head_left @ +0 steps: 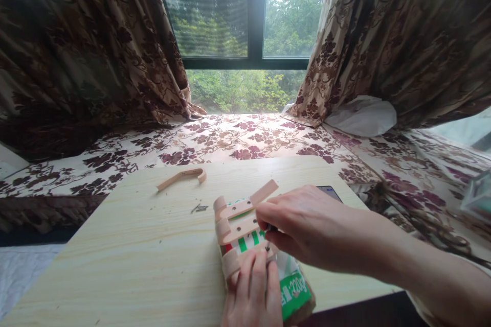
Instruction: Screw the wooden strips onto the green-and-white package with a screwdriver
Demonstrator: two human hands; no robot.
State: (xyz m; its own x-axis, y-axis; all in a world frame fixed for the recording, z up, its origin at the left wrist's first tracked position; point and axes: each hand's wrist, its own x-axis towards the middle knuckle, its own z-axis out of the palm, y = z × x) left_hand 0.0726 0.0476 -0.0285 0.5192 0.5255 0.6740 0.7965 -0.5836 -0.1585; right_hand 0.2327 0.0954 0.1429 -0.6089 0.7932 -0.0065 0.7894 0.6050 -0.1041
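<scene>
A block-shaped package (297,294) with green, white and red print lies on the table. Across its top rest several tan J-shaped strips (238,234), their curled ends toward the left and dark screw heads or holes along them. My left hand (253,291) lies with fingers stretched over the nearest strip (231,264), pressing it onto the package. A screw (267,249) stands in that strip by my fingertips. Just above it, my right hand (295,222) is closed in a pinch round a small dark object (271,227), mostly hidden by the fingers.
Another tan J-shaped strip (182,178) lies at the table's back left. Several loose screws (199,208) are left of the package. A dark flat device (330,192) shows partly behind my right hand. Beyond the pale table (126,255) are a floral-covered ledge (245,135) and window.
</scene>
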